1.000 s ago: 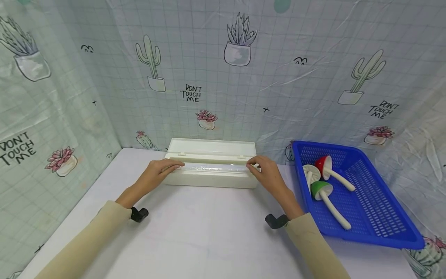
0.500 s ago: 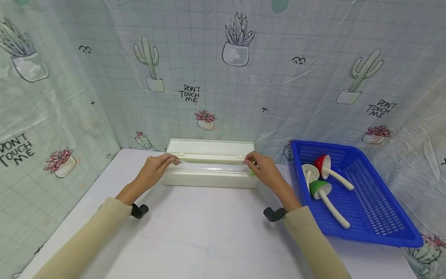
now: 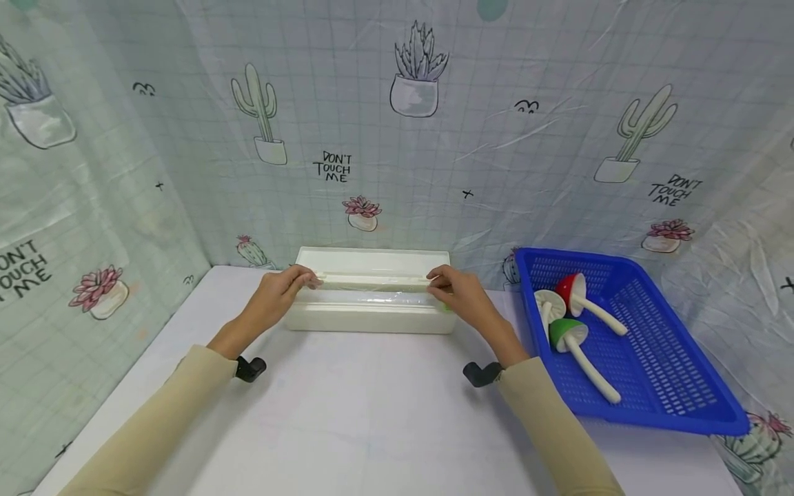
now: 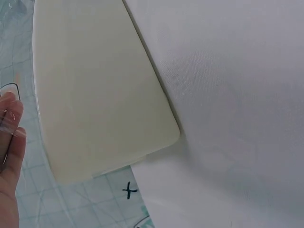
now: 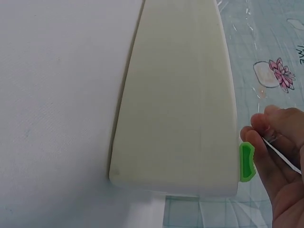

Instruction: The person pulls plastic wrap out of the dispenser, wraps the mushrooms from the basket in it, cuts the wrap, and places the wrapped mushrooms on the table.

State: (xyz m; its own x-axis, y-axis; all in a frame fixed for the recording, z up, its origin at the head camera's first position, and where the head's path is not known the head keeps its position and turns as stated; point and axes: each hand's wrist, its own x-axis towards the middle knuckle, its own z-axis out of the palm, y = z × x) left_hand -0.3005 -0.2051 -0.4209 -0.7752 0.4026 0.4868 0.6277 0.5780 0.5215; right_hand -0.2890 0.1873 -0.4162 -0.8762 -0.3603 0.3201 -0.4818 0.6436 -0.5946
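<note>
A long cream cling film dispenser (image 3: 369,321) stands at the back of the table, its lid (image 3: 375,260) tipped back. Clear cling film (image 3: 372,297) shows shiny along the roll. My left hand (image 3: 277,295) pinches the film's left end between thumb and fingers, above the box; wrinkled film shows over the fingertips in the left wrist view. My right hand (image 3: 464,296) pinches the right end of the film. In the right wrist view a small green slider (image 5: 246,162) sits on the dispenser's edge, close beside the right fingers (image 5: 263,156).
To the right, a blue plastic basket (image 3: 657,406) holds a red toy mushroom (image 3: 573,293), a green one (image 3: 567,335) and a whitish one (image 3: 548,306). A printed cloth (image 3: 372,103) hangs close behind the dispenser. White table surface (image 3: 372,413) lies in front.
Both hands have risen slightly and moved back from the roll towards the lid, drawing film up with them. The green slider has come into sight by my right hand.
</note>
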